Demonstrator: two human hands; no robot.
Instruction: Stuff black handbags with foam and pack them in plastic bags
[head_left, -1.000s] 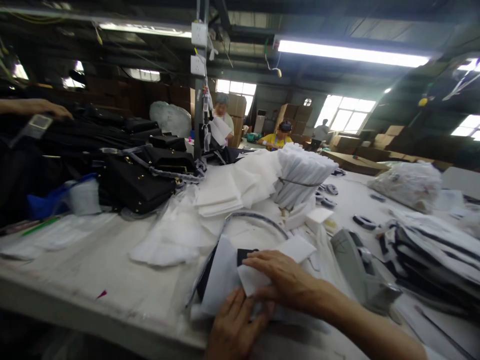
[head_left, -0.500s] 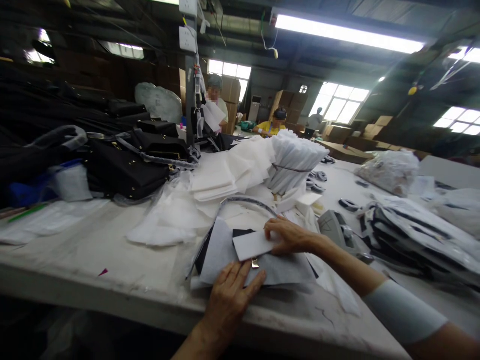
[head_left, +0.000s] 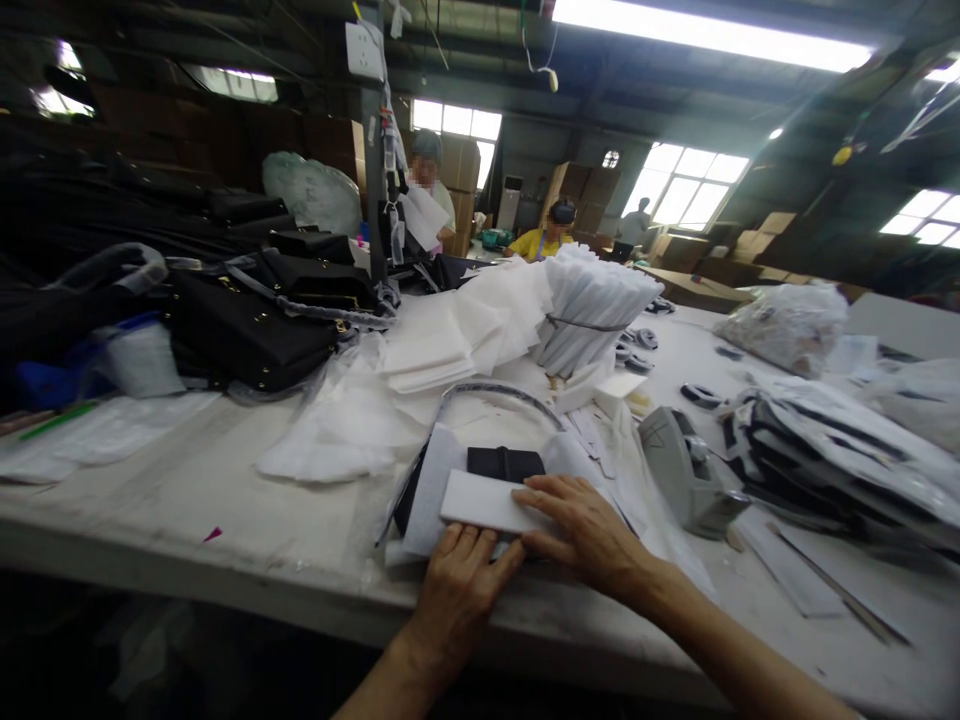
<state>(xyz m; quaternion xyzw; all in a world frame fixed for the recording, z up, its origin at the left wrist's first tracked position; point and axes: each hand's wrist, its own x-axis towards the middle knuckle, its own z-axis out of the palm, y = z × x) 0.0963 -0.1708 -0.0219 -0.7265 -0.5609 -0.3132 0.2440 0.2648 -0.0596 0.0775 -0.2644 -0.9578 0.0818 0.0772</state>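
Note:
A black handbag (head_left: 405,508) lies on the table in front of me, with a white tissue-like sheet (head_left: 437,480) over its face and a wrapped handle (head_left: 501,387) arching behind. On top rests a white rectangular foam pad (head_left: 480,502), which covers the spot of the metal clasp. Just behind the pad shows a black strap piece (head_left: 506,463). My left hand (head_left: 463,580) lies with stretched fingers at the pad's near edge. The right end of the pad is held by my right hand (head_left: 585,522), fingers over the top and thumb at the near edge.
Black handbags (head_left: 247,325) are heaped at the left. Behind the work lie white sheets (head_left: 450,340) and a tied white bundle (head_left: 589,310). A grey tape dispenser (head_left: 686,475) stands right, beside plastic-covered black items (head_left: 832,470). Two people work farther back.
My right hand has brought the foam pad down and toward me over the metal clasp, uncovering more of the black strap piece. The left hand stays almost in place.

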